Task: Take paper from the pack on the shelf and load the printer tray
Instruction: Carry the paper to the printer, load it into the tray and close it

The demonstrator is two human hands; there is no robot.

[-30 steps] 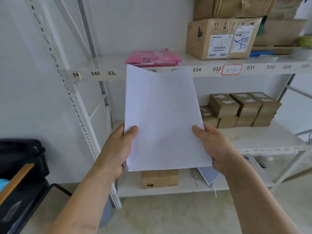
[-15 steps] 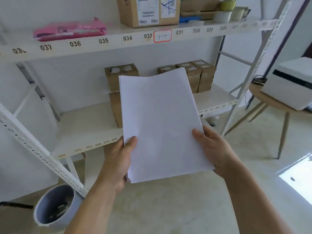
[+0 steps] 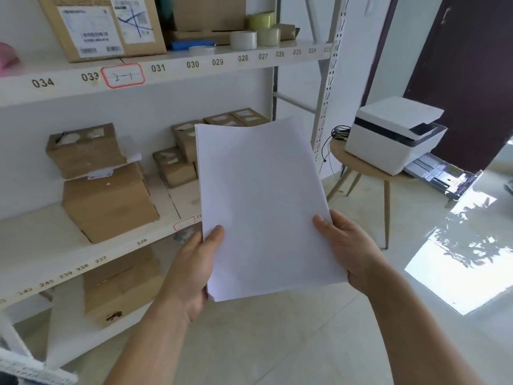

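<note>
A stack of white paper [image 3: 261,207] is held upright in front of me by both hands. My left hand [image 3: 191,270] grips its lower left edge, thumb on the front. My right hand [image 3: 347,251] grips the lower right edge. The pink paper pack [image 3: 7,58] shows only as a sliver at the far left of the upper shelf [image 3: 194,65]. The white printer [image 3: 394,134] sits on a round wooden stool [image 3: 361,166] at the right. Its paper tray [image 3: 441,176] is pulled out toward the floor side.
White numbered shelving fills the left, with brown cardboard boxes [image 3: 105,201] on the middle shelf and tape rolls [image 3: 244,38] above. A shelf upright [image 3: 324,107] stands between me and the stool. A dark door [image 3: 472,79] is behind the printer. Bright sunlight patch on the floor [image 3: 458,268].
My view has swung right along the shelf: the pink pack slid almost out of sight and the printer and its open tray came closer into view. Both hands keep the same hold on the paper.
</note>
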